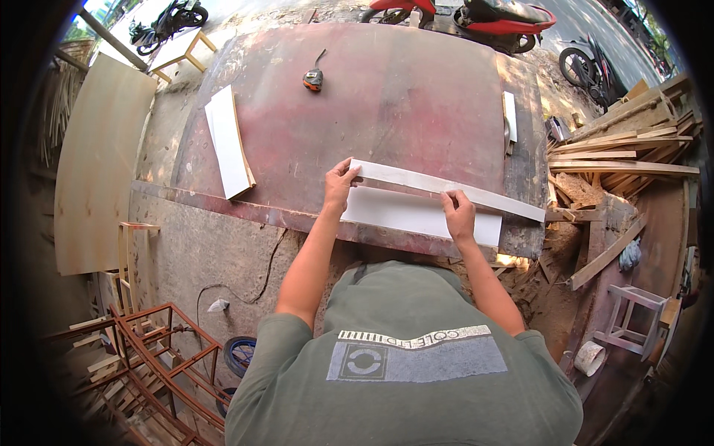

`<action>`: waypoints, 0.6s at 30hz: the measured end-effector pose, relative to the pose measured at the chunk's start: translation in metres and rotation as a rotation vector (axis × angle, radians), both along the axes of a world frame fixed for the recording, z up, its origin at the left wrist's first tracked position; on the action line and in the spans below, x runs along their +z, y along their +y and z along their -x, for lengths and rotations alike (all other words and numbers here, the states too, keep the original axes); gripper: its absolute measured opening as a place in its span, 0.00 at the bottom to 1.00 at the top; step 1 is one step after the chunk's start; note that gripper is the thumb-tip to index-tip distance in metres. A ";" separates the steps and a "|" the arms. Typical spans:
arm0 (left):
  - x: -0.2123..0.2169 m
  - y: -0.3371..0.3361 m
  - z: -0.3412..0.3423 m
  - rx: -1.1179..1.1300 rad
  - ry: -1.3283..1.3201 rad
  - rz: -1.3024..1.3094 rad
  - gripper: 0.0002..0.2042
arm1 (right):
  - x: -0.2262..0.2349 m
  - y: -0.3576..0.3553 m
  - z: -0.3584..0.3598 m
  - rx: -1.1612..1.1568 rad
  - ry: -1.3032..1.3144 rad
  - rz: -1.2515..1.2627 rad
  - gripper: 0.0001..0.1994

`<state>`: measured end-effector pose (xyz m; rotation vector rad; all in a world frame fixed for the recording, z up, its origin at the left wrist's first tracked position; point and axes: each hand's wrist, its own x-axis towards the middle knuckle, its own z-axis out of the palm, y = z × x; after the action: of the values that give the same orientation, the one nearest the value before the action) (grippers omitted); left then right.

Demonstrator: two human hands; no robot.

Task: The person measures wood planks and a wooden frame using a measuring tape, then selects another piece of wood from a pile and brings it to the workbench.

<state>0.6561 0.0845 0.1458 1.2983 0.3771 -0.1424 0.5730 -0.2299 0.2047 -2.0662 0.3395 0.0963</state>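
A long, narrow whitish strip [483, 198] lies slantwise across the near part of the worktable, its right end reaching toward the table's right edge. My left hand [341, 184] is closed on its left end, fingers and thumb pinching it. Around the middle of the strip, my right hand [459, 215] grips its near edge between thumb and fingers. Under and nearer than the strip is a white board [416, 214], flat along the table's front edge; my right hand covers part of it.
The worktable [416, 111] has a worn reddish-grey top. On it are a tape measure [313, 79], stacked white boards [229, 145] at left and white pieces [509, 111] at right. Scrap wood [625, 156] is piled to the right, a rusty metal frame [160, 349] stands lower left.
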 end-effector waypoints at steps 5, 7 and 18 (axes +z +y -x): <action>-0.004 0.027 -0.009 0.020 -0.070 -0.398 0.23 | -0.019 0.039 -0.047 0.347 -0.601 0.730 0.24; -0.007 0.037 -0.004 0.057 -0.145 -0.844 0.21 | -0.040 0.050 -0.053 0.402 -0.511 0.734 0.24; -0.024 0.028 0.066 0.141 -0.143 -0.611 0.23 | -0.053 0.057 -0.054 0.470 -0.427 0.700 0.19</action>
<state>0.5905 0.1129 0.1216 1.8634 0.4039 0.2014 0.6268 -0.1725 0.1514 -2.7428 -0.4467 -0.2105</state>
